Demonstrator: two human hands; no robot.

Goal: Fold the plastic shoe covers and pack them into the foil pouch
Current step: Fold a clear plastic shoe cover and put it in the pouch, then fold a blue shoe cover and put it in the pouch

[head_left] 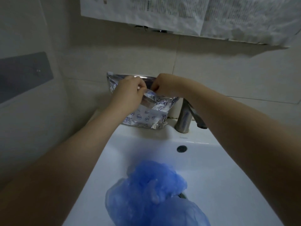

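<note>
Nearest us, crumpled blue translucent shoe covers [151, 193] lie heaped in the white sink [219, 185], on the near side of its basin, below the round overflow hole [182, 148]. We touch none of them; both our hands are well beyond the heap.

Past the basin, the foil pouch [146, 115] stands on the sink's back ledge, leaning on the tiled wall, just left of the steel tap [185, 118]. It is silvery and creased, with a white panel printed in small blue round figures; we can read no writing on it.

Our left hand [128, 92] and right hand [160, 86] meet at the pouch's top edge, the fingers of each curled and pinching the foil mouth.

Above the sink hang printed paper sheets [187, 15], their text too blurred to read.
</note>
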